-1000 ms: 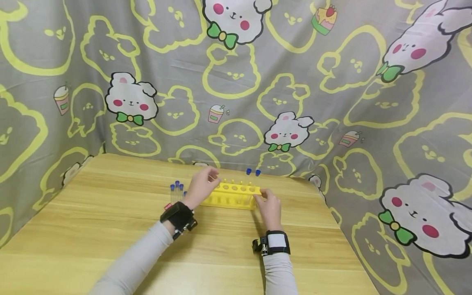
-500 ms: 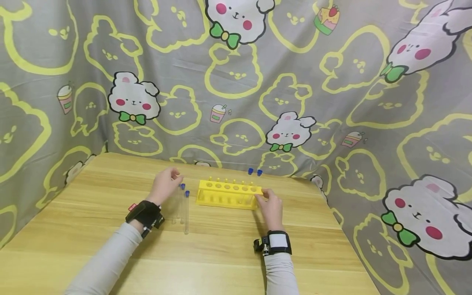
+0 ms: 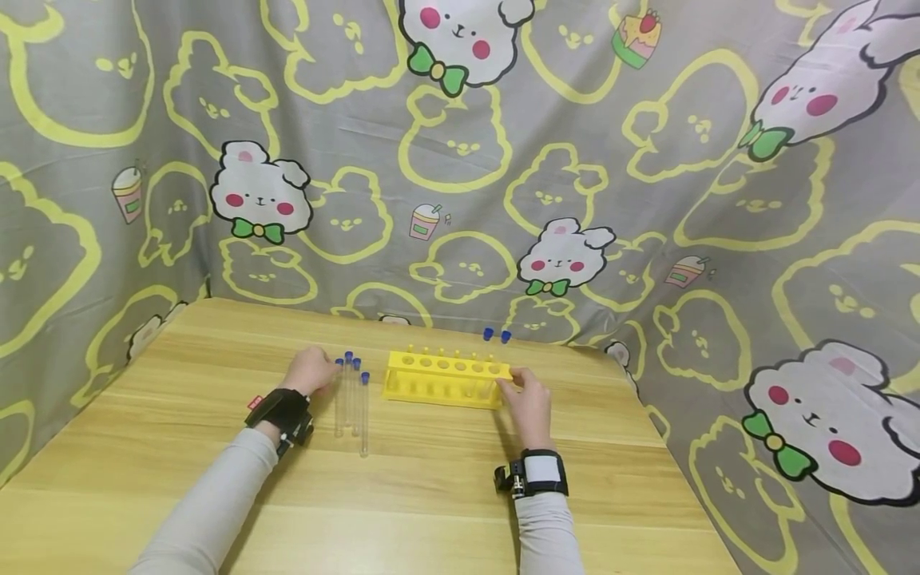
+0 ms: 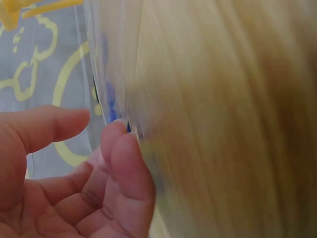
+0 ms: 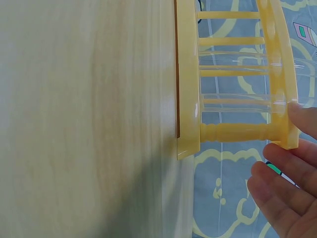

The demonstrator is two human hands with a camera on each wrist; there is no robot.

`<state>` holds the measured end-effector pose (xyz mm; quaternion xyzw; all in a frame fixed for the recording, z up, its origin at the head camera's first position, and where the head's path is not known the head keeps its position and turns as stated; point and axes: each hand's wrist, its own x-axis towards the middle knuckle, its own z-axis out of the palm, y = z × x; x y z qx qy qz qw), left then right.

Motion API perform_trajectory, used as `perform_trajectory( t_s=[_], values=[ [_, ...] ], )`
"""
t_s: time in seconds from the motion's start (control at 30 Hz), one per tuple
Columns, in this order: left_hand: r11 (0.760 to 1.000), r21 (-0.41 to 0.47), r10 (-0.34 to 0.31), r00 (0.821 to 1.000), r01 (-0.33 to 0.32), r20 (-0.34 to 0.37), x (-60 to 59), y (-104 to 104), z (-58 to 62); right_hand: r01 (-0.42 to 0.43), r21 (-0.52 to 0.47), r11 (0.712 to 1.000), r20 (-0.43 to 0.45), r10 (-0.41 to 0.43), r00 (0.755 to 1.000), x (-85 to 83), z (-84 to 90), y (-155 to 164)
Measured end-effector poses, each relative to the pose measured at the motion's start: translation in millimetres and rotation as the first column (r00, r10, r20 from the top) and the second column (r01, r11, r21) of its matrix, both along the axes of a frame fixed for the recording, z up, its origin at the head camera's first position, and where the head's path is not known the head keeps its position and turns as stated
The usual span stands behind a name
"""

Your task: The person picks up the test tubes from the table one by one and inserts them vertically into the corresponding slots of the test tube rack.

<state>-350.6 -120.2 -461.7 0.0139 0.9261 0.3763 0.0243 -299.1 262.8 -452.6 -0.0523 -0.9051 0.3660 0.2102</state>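
Several clear test tubes (image 3: 364, 419) with blue stoppers lie side by side on the table, left of the yellow test tube rack (image 3: 449, 366). My left hand (image 3: 309, 372) is at the stoppered end of the leftmost tube. In the left wrist view its thumb stands apart from the fingers (image 4: 131, 163), which are right by the blue stoppers (image 4: 111, 101). With the thumb and fingers of my right hand (image 3: 530, 409), I hold the right end of the rack's upper plate. Clear tubes (image 5: 237, 103) stand in the rack near that end.
Two loose blue stoppers (image 3: 497, 335) are at the back of the wooden table (image 3: 431, 495), behind the rack. A grey patterned curtain (image 3: 460, 192) hangs around the table's back and sides.
My left hand has moved left from the rack to the stoppered tubes, then lowered beside them. My right hand has kept its hold on the rack.
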Motion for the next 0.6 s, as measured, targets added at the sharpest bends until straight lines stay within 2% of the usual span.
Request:
perform_trajectory(
  t_s=[0.23, 0.6],
  values=[
    [0.999, 0.015, -0.033, 0.998, 0.032, 0.055, -0.5, -1.9, -1.5, 0.004, 0.004, 1.0, -0.003, -0.004, 1.0, -1.0, -1.2, 0.6],
    [0.995, 0.102, -0.028, 0.988, 0.012, 0.154, 2.6, -3.3, 6.3, 0.002, 0.005, 1.0, 0.002, -0.002, 1.0, 0.0, 0.6, -0.8]
  ],
)
